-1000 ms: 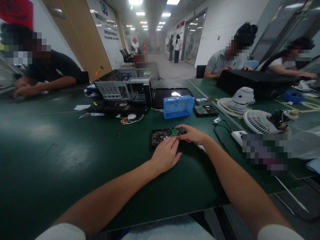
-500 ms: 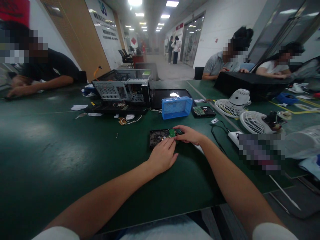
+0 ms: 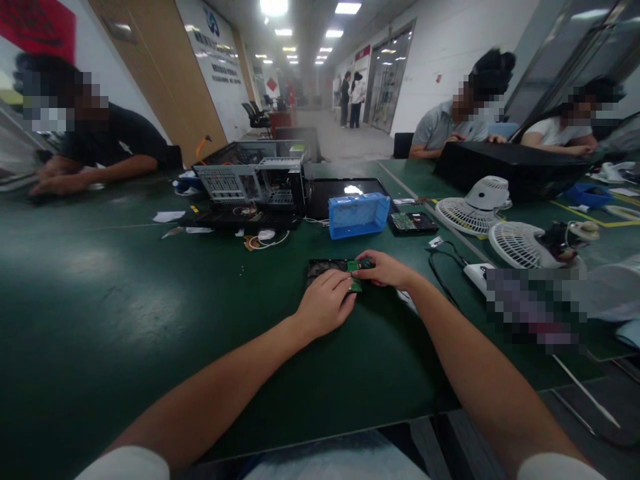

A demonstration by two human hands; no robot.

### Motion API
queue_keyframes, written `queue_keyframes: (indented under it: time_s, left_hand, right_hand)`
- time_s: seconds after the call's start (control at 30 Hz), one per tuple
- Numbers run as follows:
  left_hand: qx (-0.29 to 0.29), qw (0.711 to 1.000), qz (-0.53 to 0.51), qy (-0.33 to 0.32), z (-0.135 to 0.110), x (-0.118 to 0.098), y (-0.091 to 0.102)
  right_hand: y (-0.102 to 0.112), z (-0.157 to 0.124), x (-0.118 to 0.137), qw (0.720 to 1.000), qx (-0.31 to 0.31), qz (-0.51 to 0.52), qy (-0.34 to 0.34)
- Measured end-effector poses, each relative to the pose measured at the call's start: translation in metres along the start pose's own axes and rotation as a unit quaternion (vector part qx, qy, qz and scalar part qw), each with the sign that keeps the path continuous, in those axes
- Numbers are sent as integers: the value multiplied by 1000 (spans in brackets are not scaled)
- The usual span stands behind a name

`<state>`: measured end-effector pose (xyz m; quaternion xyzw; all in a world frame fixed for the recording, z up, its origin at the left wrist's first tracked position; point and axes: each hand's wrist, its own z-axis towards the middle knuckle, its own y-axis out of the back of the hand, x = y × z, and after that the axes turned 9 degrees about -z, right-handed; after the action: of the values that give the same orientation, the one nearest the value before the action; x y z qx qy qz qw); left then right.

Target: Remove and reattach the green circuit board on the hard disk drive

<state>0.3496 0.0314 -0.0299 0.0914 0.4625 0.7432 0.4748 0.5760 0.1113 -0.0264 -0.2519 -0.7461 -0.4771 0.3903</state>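
Both hands bear on the flat black metal hard drive [image 3: 327, 269] lying on the green matte table [image 3: 150, 313]: left hand [image 3: 325, 303] presses its near edge, fingers curled; right hand [image 3: 387, 268] pinches the small green circuit board [image 3: 354, 267]. Drive judged dense and rigid; board thin, brittle. Hold by edges.

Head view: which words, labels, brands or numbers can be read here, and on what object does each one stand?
None can be read with certainty.
White wall board: rows of lettering under a logo, too blurred.
Red sign over the doorway: too small.
Red banner on the wall: dark marks, illegible.
Hard drive under the left hand and right hand: no readable print on its green circuit board.
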Motion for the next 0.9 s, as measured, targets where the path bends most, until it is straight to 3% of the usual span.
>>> queue_keyframes:
  time_s: [0.1, 0.23, 0.37, 0.43, 0.53, 0.63, 0.9]
  left_hand:
    - [-75, 996, 22, 36, -4, 34, 20]
    - [-171, 968, 115, 143, -31, 104, 59]
    - [-212, 916, 190, 282, -77, 163, 102]
    - [-186, 905, 186, 335, -100, 182, 117]
    - [-102, 913, 163, 361, -123, 196, 128]
    - [-35, 919, 132, 370, -128, 198, 128]
    - [-7, 930, 114, 351, -122, 194, 125]
  right_hand:
    - [3, -3, 3, 1000, 4, -14, -14]
    - [3, -9, 13, 996, -8, -84, -5]
    - [-1, -13, 22, 985, -37, -165, 17]
    - [-3, -13, 24, 983, -47, -179, 15]
    - [-3, -12, 23, 980, -56, -193, 10]
    - [-1, -11, 22, 976, -61, -207, 6]
    - [5, -11, 21, 973, -63, -224, 4]
